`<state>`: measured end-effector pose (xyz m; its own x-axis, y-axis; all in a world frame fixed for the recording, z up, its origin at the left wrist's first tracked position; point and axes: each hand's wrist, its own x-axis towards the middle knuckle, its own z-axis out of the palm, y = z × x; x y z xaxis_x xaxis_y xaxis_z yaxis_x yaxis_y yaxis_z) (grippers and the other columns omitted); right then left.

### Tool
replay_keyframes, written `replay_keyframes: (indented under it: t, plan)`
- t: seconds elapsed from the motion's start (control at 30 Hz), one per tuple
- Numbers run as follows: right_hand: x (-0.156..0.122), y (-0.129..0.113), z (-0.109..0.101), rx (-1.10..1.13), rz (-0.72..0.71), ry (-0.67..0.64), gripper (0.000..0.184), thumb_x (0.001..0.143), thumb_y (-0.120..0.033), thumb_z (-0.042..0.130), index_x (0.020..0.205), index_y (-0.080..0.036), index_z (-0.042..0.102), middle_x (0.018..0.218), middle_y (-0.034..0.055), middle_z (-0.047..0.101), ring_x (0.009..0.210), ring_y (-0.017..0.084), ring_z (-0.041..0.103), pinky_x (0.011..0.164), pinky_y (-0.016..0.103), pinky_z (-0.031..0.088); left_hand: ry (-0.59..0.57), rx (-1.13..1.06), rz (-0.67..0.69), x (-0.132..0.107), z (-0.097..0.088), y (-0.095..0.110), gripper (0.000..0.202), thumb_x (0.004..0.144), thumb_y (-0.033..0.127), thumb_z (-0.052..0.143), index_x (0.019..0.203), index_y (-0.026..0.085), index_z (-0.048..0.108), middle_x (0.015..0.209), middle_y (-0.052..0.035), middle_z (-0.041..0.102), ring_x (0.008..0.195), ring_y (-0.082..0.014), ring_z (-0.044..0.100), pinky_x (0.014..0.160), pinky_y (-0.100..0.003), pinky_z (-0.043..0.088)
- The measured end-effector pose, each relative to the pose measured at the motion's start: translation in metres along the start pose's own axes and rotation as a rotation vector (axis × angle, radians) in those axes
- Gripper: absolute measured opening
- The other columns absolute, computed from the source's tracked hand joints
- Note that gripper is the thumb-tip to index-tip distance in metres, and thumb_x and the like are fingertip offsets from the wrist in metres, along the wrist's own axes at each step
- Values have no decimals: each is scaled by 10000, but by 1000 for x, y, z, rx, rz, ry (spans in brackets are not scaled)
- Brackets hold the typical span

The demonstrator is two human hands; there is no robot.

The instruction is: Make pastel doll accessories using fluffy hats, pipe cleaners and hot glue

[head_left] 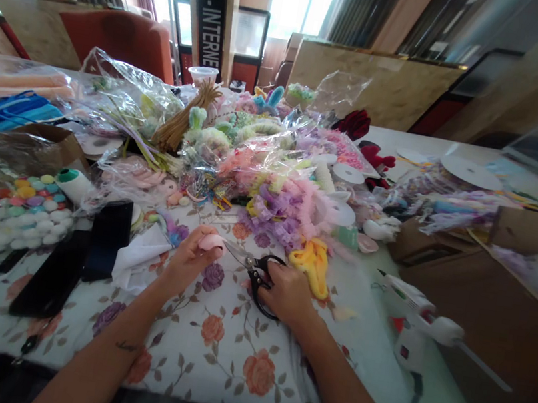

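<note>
1. Clock centred on the scissors; 12 is the far side of the worktop (389, 273).
2. Left hand (188, 262): grip closed on a small, pale pink, soft-looking piece (213, 243), pinched at the fingertips, at 10 o'clock.
3. Right hand (291, 294): grip closed around the black-handled metal scissors (253, 268). Blades point to 10 o'clock, tips at the pink piece; contact cannot be told.
4. Both hands are over a white cloth printed with orange and purple flowers (204, 367).
5. 2 o'clock, just beside the right hand: a bunched yellow fuzzy strip (314, 265).
6. 3 o'clock, well apart: a white glue gun (416, 305) with a pale stick in its rear; beyond it, an open brown cardboard box (475, 340).
7. 9 o'clock: a crumpled white sheet (136, 259), a black flat slab (108, 238), then a pile of white and coloured pompoms (43, 222).
8. 12 o'clock: purple ruffled material (277, 211) at the near edge of a mixed craft heap.
</note>
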<state>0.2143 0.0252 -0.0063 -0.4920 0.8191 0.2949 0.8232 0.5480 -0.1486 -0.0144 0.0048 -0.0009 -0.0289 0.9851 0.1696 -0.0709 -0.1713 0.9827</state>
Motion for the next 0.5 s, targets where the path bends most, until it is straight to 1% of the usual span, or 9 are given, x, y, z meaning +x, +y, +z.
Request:
replay_keyframes:
  t: [0.17,0.5]
  plan:
    - [0,0,0,-3,-3,-25,209,740,-350,578,628,-173,585,586,54,645,533,153,543,545,283,246,13,-1,-12,0,1,1,274,754,356,727,925,202,578,770,12,547,688,-118,472,631,-222,385]
    - [0,2,1,-54,-22,-46,126,705,-257,569,632,-162,608,588,65,655,543,162,555,544,292,239,8,4,13,-1,1,6,245,766,340,715,906,195,575,763,17,526,677,-110,445,610,-213,364]
